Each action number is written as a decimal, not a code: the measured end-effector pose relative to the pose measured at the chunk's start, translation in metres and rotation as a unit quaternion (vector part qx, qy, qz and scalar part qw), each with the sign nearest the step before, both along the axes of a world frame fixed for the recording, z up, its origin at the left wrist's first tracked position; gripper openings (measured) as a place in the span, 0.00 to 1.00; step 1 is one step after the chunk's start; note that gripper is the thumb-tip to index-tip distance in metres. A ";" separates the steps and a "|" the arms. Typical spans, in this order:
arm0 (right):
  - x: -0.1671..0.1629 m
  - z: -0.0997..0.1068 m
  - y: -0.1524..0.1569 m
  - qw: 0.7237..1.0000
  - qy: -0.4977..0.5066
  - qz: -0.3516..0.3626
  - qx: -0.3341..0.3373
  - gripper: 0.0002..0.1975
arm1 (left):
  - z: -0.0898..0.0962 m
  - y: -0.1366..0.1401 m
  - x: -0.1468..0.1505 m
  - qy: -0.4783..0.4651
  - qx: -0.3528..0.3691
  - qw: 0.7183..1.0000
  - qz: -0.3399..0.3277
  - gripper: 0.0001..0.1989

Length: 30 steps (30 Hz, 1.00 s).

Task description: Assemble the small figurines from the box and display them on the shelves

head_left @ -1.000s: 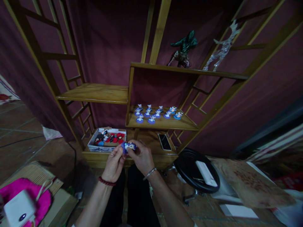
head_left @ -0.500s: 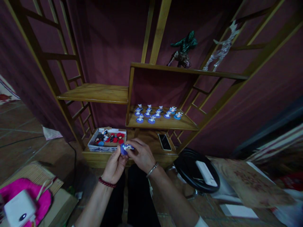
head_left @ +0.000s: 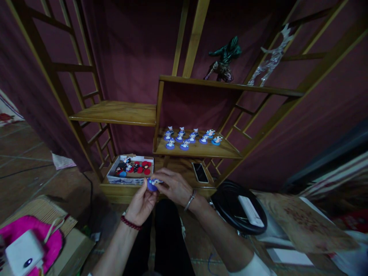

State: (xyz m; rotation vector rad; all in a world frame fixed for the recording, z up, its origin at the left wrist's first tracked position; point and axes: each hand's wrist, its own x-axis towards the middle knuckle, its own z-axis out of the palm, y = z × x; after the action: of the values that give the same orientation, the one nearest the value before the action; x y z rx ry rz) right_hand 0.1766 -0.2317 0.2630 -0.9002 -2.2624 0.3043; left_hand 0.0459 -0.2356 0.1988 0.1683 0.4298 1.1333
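Note:
A small figurine [head_left: 152, 184] with a round purple base is held between both hands, in front of the lowest shelf. My left hand [head_left: 143, 203], below a dark red bead bracelet, pinches the base from the left. From the right, my right hand [head_left: 174, 187] closes its fingers on the figure itself, partly covering it. Just left of the hands, an open cardboard box [head_left: 130, 180] contains several figurines, some with red bases and one with blue. Higher up, several standing figurines [head_left: 185, 145] with purple or blue bases form loose rows on the middle shelf [head_left: 201, 151].
A phone [head_left: 200, 173] lies on the lowest shelf, right of my hands. On the top right shelf stand a green hooded statue [head_left: 225, 59] and a clear deer figure [head_left: 271, 57]. A black round stool [head_left: 238, 207] is at right; a white device [head_left: 24, 253] sits at lower left.
My right wrist and forearm have swung slightly to the right, with the fingers still on the figurine. The held figurine has tilted or shifted a little; the shelf figurines stay put.

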 end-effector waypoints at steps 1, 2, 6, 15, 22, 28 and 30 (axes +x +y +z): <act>0.001 0.002 0.000 1.000 -0.004 0.005 -0.001 0.13 | 0.000 0.000 0.000 -0.006 0.001 1.000 -0.006 0.06; 0.001 0.004 0.000 1.000 -0.009 0.011 -0.001 0.13 | -0.001 0.000 0.000 -0.010 0.002 1.000 -0.012 0.05; 0.002 0.009 0.000 0.999 -0.044 0.016 -0.004 0.12 | -0.002 -0.001 0.001 -0.020 -0.005 1.000 -0.013 0.05; 0.003 0.013 0.000 0.998 -0.049 0.042 0.013 0.11 | -0.007 -0.002 -0.001 -0.022 -0.001 0.999 -0.025 0.06; 0.005 0.013 0.002 0.998 -0.035 0.046 0.009 0.12 | -0.005 -0.003 0.001 -0.025 -0.009 1.000 -0.009 0.06; 0.004 0.010 0.004 0.999 -0.012 -0.037 -0.034 0.17 | 0.005 -0.001 0.002 -0.013 -0.027 0.999 0.013 0.09; 0.003 0.010 0.005 0.998 -0.016 -0.049 -0.032 0.15 | 0.006 -0.002 0.002 -0.013 -0.026 1.000 0.010 0.08</act>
State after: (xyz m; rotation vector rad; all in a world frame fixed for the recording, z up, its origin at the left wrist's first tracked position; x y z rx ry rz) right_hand 0.1801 -0.2267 0.2730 -1.0538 -2.2394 0.3221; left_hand 0.0479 -0.2372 0.2050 0.1036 0.4392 1.1408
